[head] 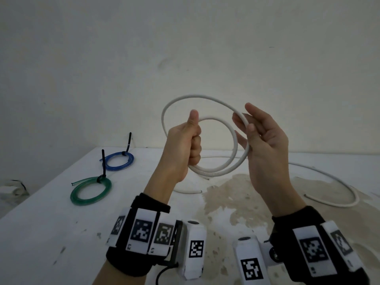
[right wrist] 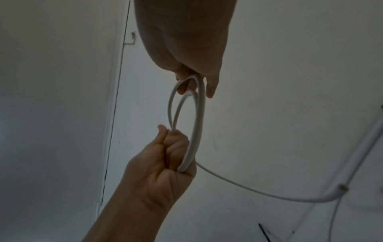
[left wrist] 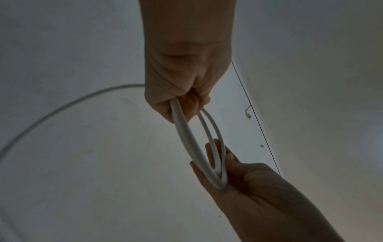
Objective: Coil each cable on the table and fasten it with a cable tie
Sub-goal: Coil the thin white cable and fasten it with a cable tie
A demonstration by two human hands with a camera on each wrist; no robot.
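Observation:
I hold a white cable [head: 205, 97] in the air above the table, wound into about two loops. My left hand [head: 183, 145] grips the loops' left side in a fist, thumb up. My right hand [head: 265, 140] pinches the right side loosely between thumb and fingers. In the left wrist view the loops [left wrist: 186, 139] run from the left hand [left wrist: 182, 73] down into the right hand [left wrist: 248, 180]. The right wrist view shows the cable [right wrist: 196, 122] leaving the left hand [right wrist: 163, 157] as a loose tail, with the right hand [right wrist: 186, 41] above.
On the white table [head: 51, 223], a blue coil [head: 118, 169] and a green coil [head: 82, 201] lie at the left, each bound with a black tie. Loose white cable [head: 329, 177] curves across the right side. A pale wall stands close behind.

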